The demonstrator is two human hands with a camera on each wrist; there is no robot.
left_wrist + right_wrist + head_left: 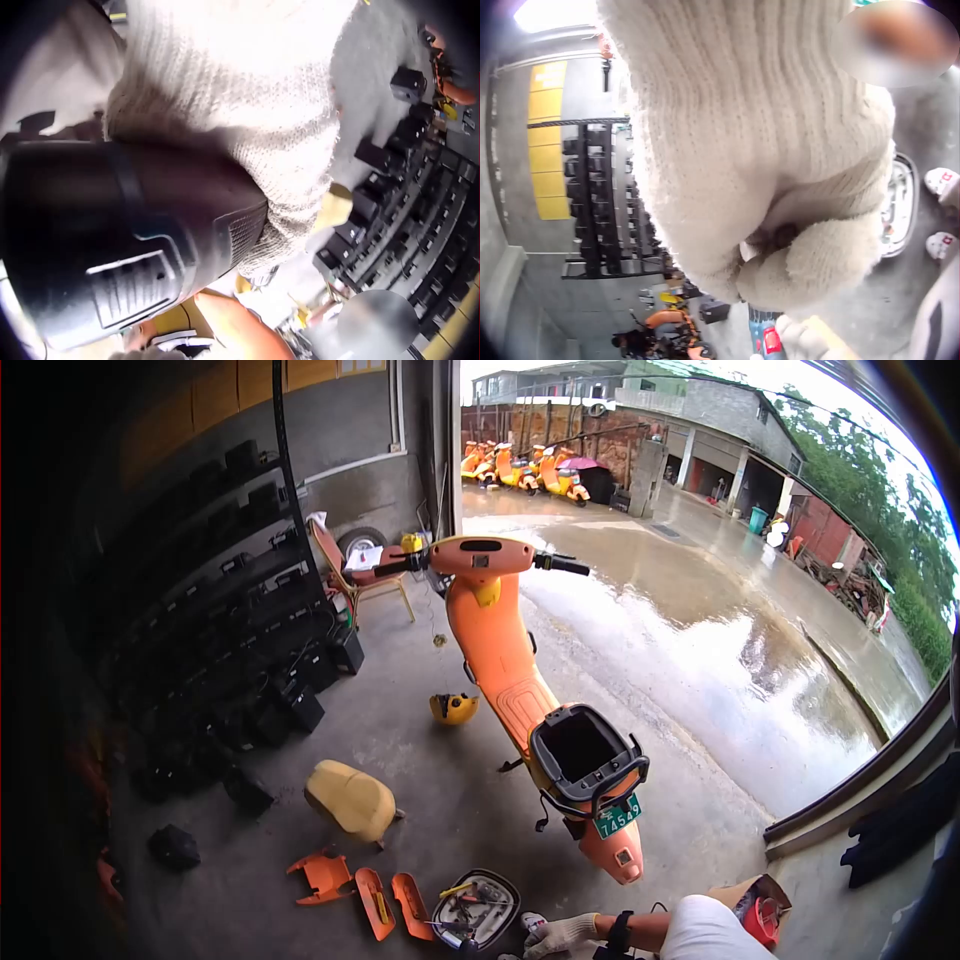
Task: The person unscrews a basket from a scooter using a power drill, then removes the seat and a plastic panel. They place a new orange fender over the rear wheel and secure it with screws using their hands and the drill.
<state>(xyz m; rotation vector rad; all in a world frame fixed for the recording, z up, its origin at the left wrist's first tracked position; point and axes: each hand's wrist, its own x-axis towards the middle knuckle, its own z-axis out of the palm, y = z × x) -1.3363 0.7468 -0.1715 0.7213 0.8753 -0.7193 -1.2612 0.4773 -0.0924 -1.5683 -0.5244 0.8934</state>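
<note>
In the left wrist view, my left hand (pixel 232 97), in a pale knit glove, grips a dark power drill (pixel 142 195) by its body. My right hand (pixel 560 936), gloved too, sits low at the bottom of the head view. From the right wrist, its fingers (pixel 810 259) are curled around the front end of the drill, whose blue body and red switch (pixel 772 340) show just below. What lies inside the curl is mostly hidden. A shallow oval tray (pixel 514 900) with loose tools stands beside the right hand.
An orange scooter (pixel 500 650) with its seat compartment uncovered stands ahead. On the floor are orange panels (pixel 374 905), a tan seat (pixel 350 800) and a yellow helmet (pixel 454 708). Dark shelves (pixel 230 570) line the left wall. A cardboard box (pixel 775 892) stands by my right arm.
</note>
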